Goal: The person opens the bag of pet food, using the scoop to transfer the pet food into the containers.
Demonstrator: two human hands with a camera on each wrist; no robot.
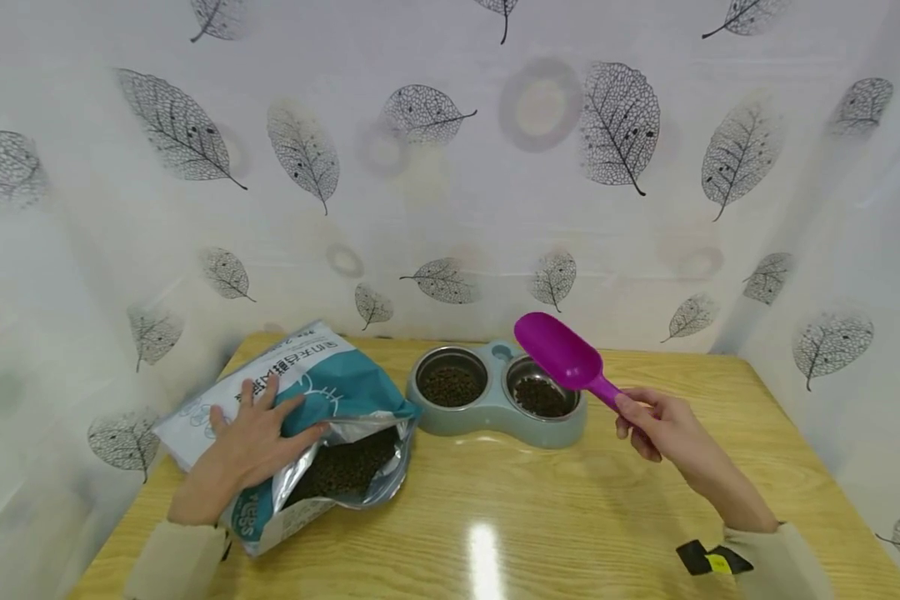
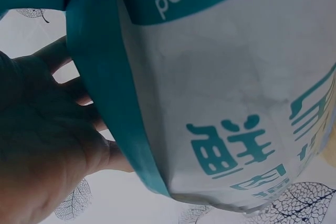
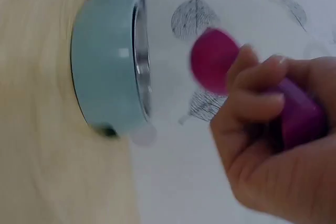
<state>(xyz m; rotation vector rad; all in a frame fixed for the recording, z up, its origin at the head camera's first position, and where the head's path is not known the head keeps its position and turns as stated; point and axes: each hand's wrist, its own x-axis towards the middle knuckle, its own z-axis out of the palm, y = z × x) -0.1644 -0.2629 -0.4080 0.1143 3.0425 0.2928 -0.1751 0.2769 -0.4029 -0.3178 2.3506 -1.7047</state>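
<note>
My right hand (image 1: 663, 429) grips the handle of a magenta scoop (image 1: 562, 350), its fingers curled round it in the right wrist view. The scoop's bowl overlaps the right bowl of a pale blue double pet feeder (image 1: 495, 422). Brown kibble (image 1: 450, 387) lies in the left steel bowl, and some kibble (image 1: 540, 398) in the right one. My left hand (image 1: 258, 437) rests with spread fingers on a teal and white pet food bag (image 1: 360, 379). The bag lies on its side, mouth agape toward me, with kibble (image 1: 345, 467) inside.
Everything stands on a wooden table (image 1: 555, 517). A whitish sheet with leaf prints (image 1: 450, 208) hangs behind the table and along both sides. A black and yellow tag (image 1: 715, 559) shows by the right sleeve (image 1: 776, 562).
</note>
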